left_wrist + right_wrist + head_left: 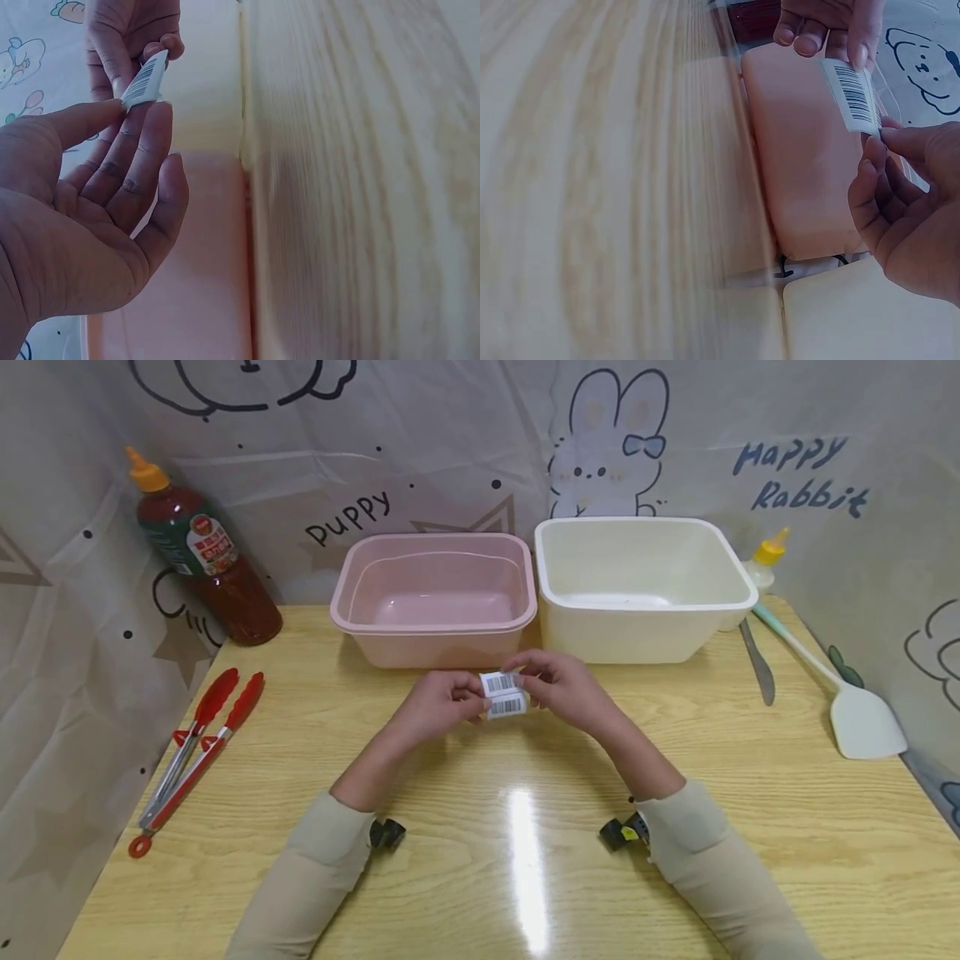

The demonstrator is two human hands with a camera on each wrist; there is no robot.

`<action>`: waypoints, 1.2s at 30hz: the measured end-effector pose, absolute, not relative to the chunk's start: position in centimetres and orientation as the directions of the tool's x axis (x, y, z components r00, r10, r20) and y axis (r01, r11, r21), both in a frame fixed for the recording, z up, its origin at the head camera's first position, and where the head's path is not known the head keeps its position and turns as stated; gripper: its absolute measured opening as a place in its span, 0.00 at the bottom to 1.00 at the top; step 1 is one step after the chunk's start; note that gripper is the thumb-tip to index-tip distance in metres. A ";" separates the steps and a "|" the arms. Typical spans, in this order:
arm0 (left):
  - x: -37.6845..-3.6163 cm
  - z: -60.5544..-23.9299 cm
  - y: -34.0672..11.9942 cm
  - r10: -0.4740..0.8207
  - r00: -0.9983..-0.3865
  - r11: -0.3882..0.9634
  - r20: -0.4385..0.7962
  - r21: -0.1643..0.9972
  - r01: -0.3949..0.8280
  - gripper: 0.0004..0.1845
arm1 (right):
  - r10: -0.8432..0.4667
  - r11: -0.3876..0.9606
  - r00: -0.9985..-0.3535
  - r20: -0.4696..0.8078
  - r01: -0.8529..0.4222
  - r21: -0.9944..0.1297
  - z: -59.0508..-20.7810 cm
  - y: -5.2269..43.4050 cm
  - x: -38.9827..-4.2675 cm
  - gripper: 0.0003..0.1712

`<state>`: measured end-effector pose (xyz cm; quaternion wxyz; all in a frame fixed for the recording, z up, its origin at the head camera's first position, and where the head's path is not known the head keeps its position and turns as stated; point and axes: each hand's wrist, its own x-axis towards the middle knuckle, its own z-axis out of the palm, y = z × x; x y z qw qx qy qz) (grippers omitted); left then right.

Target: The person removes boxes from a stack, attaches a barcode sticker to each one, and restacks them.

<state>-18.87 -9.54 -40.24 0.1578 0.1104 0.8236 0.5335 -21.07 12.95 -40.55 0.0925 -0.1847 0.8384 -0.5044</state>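
Note:
A small white barcode label sheet (504,703) with two barcodes on it is held up between both hands, in front of the bins. My left hand (435,703) pinches its left edge between thumb and fingers. At its upper right edge, my right hand (566,689) pinches it too. The left wrist view shows the left thumb on top of the label sheet (146,82), with the fingers beneath. In the right wrist view, the right thumb and index finger grip a corner of the label sheet (853,97), which bends slightly.
Just behind the hands stand a pink bin (435,647) and a white bin (615,639). Red tongs (198,756) and a sauce bottle (210,560) are at left. At right are a knife (759,668), a white spatula (866,722) and a yellow-capped bottle (767,560).

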 end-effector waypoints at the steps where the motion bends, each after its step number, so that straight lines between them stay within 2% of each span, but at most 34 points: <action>1: -18.9 -40.2 -9.6 0.352 -0.925 0.409 -0.141 0.912 0.016 0.08 | -0.404 0.424 -0.914 0.031 -0.218 -0.879 -40.6 12.9 -21.0 0.12; 13: -18.9 -40.2 -9.9 0.331 -0.927 0.384 -0.177 0.923 -0.039 0.10 | -0.411 0.476 -0.912 0.002 -0.217 -0.853 -40.9 12.9 -20.9 0.13; 25: -19.0 -40.4 -9.9 0.300 -0.936 0.378 -0.185 0.924 -0.061 0.10 | -0.447 0.523 -0.894 0.036 -0.294 -0.800 -40.8 12.7 -20.9 0.12; 36: -19.0 -40.1 -9.8 0.332 -0.934 0.407 -0.128 0.913 0.019 0.13 | -0.462 0.556 -0.887 0.009 -0.297 -0.777 -41.0 13.0 -21.0 0.14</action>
